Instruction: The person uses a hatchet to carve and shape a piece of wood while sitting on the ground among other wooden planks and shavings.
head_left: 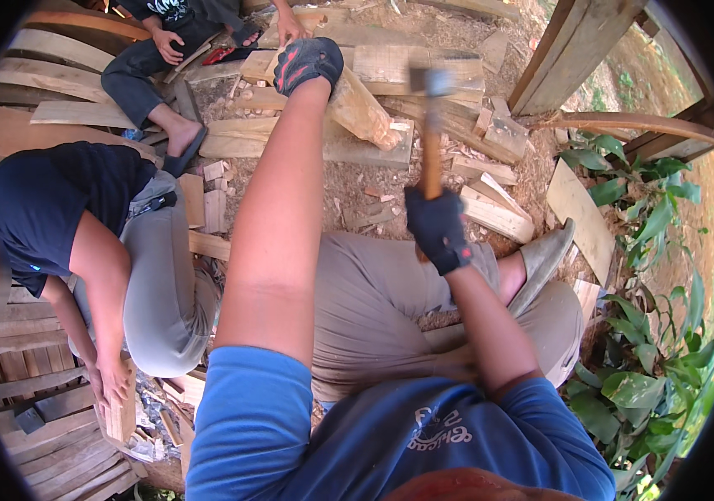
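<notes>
My left hand [308, 67], in a black glove with red marks, is closed over the upper end of a rough-hewn wooden block [367, 118]. The block's near end looks chipped and tapered. My right hand [439, 229], also in a dark glove, grips the lower handle of a wooden-handled striking tool [431, 159]. Its metal head is raised to the right of the block, apart from it. Motion blurs that head, so I cannot tell whether it is a hatchet or a hammer. The block lies across a wide, flat timber [380, 149].
Planks and offcuts [497, 209] lie around wood chips on the dirt. At left, a bent-over person [73, 217] holds a small wood piece [121, 409]. Another person [175, 58] sits at the far left. A wooden post [570, 58] and leafy plants [649, 367] border the right.
</notes>
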A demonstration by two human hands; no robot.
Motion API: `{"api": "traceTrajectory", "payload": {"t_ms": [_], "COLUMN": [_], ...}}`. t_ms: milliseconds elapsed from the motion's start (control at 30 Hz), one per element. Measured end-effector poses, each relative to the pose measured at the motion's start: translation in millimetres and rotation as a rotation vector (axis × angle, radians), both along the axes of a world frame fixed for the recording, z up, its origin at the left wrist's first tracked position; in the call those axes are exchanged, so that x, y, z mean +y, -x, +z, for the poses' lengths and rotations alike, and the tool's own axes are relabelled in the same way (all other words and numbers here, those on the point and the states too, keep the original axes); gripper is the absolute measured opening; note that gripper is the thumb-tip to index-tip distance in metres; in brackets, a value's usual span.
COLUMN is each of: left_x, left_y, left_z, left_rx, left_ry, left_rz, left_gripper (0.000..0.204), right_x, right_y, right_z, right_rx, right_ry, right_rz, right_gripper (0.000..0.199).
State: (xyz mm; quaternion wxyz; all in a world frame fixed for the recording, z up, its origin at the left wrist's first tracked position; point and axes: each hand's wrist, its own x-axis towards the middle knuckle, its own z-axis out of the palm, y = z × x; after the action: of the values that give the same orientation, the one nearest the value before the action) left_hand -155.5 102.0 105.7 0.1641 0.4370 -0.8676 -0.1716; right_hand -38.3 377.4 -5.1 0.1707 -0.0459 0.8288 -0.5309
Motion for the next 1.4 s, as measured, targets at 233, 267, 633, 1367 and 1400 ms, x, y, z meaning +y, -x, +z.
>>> {"api": "traceTrajectory", "payload": {"t_ms": [233, 267, 633, 1367, 1400], "left_x": [-1, -5, 9, 145, 149], "left_y": [-2, -3, -11, -154, -152], "left_z": [0, -2, 8, -47, -45], "left_rx": [0.016, 0.019, 0.053, 0.595, 0.559], "left_ry": [-0.009, -0.008, -0.107, 0.11, 0.118], "left_rz": [0.029, 0.02, -0.056, -0.512, -0.565], "left_gripper": [0.05, 0.05, 0.051, 0.018, 0.017], "right_x": [12, 16, 12, 185, 185], "right_y": [4, 2, 13, -105, -106], "right_z": [61, 74, -18, -46, -46], "right_rx": [-0.304, -0.206, -0.249, -0.089, -0.09], "right_ry": [0.091, 0.093, -0.09, -0.629, -0.629], "right_rz": [0.137, 0.107, 0.242, 0.254, 0.246], "right_gripper": [0.029, 0.029, 0.028, 0.046, 0.045]}}
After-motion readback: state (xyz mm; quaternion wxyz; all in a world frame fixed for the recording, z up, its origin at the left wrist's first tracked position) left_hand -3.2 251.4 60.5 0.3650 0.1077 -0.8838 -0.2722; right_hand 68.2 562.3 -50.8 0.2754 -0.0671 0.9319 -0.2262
